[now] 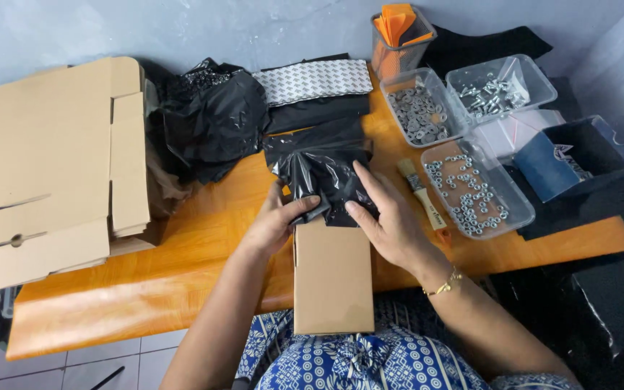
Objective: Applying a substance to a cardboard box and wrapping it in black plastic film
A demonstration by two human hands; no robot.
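Observation:
A slim brown cardboard box (332,278) lies lengthwise from my lap onto the orange table (182,238). Its far end sits inside a glossy black plastic bag (319,170). My left hand (281,220) grips the bag's left edge at the box's corner, thumb on top. My right hand (384,213) presses flat on the bag's right side, fingers spread, a gold bracelet on its wrist.
Flat cardboard sheets (45,166) are stacked at the left. More black bags (211,119) and patterned packs (315,81) lie behind. Clear trays of washers (419,112), bolts (496,90) and nuts (471,191), a small brush (422,193), an orange-filled mesh cup (399,36) and a dark bin (575,155) stand on the right.

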